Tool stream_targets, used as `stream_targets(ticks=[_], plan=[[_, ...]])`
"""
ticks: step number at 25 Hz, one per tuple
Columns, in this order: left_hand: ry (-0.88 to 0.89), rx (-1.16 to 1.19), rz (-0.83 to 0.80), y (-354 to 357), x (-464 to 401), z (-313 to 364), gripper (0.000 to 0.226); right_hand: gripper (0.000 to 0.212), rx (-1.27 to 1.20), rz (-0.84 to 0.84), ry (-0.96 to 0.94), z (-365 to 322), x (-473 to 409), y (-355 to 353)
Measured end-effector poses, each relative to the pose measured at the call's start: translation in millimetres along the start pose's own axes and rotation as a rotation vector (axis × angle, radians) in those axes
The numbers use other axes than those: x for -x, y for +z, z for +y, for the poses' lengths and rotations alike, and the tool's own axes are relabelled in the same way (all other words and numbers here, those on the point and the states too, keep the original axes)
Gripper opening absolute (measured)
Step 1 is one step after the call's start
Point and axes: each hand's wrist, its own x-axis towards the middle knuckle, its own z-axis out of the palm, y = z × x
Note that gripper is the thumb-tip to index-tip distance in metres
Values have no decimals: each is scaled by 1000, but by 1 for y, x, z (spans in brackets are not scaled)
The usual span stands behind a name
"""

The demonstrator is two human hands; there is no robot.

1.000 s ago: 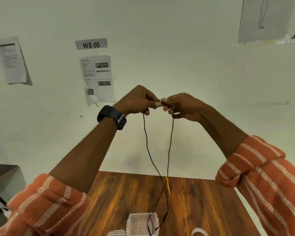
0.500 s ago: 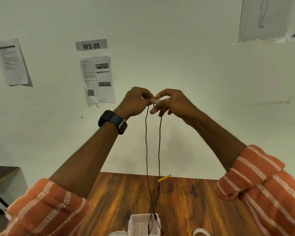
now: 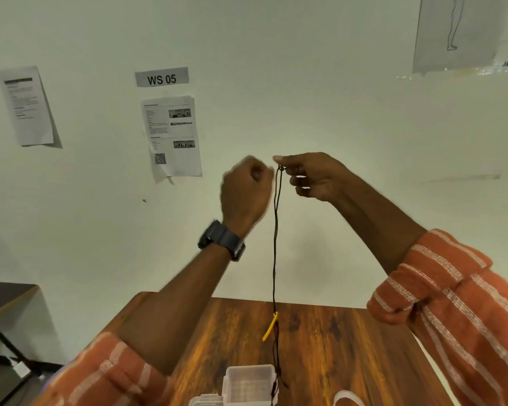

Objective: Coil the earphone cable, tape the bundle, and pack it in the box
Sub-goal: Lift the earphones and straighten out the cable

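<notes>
A thin black earphone cable hangs doubled from my right hand, which pinches its top between thumb and forefinger, high in front of the wall. A yellow piece sticks out from the strands lower down. The cable's bottom end trails beside a clear plastic box on the wooden table. My left hand, blurred and with a dark watch on its wrist, is curled into a fist just left of the strands. Whether it touches the cable is hidden.
A white tape roll shows partly at the bottom edge, right of the box. A clear lid lies beside the box. Papers and a "WS 05" label hang on the wall. A dark table stands at the left.
The two strands have been drawn together into one doubled line under my right hand. My left hand has pulled slightly left and down from the pinch point. The yellow piece now points downward.
</notes>
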Motion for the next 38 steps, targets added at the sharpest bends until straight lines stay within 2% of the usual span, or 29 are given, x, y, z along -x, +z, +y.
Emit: stream_targets(ticks=[2, 4, 6, 9, 12, 14, 16, 17, 18, 19, 21, 22, 24, 28, 30, 33, 35, 38], plan=[[-137, 111, -186, 17, 32, 7, 19, 30, 19, 22, 21, -5, -2, 0], [-341, 377, -363, 24, 49, 11, 12, 28, 160, 49, 44, -15, -3, -3], [-459, 495, -351, 13, 42, 3, 14, 35, 235, 51, 134, -25, -4, -17], [-441, 559, -384, -18, 25, -25, 24, 43, 32, 14, 281, -30, -9, -59], [-495, 670, -436, -44, 19, -52, 30, 38, -108, 12, 303, -23, -12, -90], [-504, 626, -635, -61, 19, -56, 33, 33, -62, 5, 267, -19, -13, -97], [-471, 392, -1013, -72, 20, -43, 42, 31, 53, -29, 218, -22, -15, -92], [-439, 259, -1127, -72, 18, -33, 49, 29, 132, -46, 200, -26, -14, -86], [-402, 163, -1120, -68, 16, -23, 52, 26, 212, -65, 187, -31, -14, -78], [-368, 120, -1010, -59, 10, -14, 50, 23, 282, -84, 174, -36, -13, -70], [-282, 144, -664, -35, -3, 0, 47, 18, 369, -132, 141, -45, -11, -52], [-249, 212, -550, -24, -10, 7, 53, 15, 384, -160, 117, -49, -10, -44], [-233, 391, -503, -5, -22, 16, 61, 12, 377, -202, 58, -53, -7, -34], [-151, 484, -352, 3, -33, 18, 23, 12, 372, -183, -25, -57, -5, -41], [-117, 437, -344, 1, -35, 14, 16, 14, 411, -200, -37, -57, -4, -48], [-86, 341, -387, -2, -38, 13, 21, 21, 460, -297, -66, -53, -5, -50], [-139, 322, -544, -5, -37, 14, 29, 26, 431, -304, -125, -49, -5, -48], [-277, 391, -816, -20, -33, 3, 30, 25, 552, -149, -232, -39, -6, -53]])
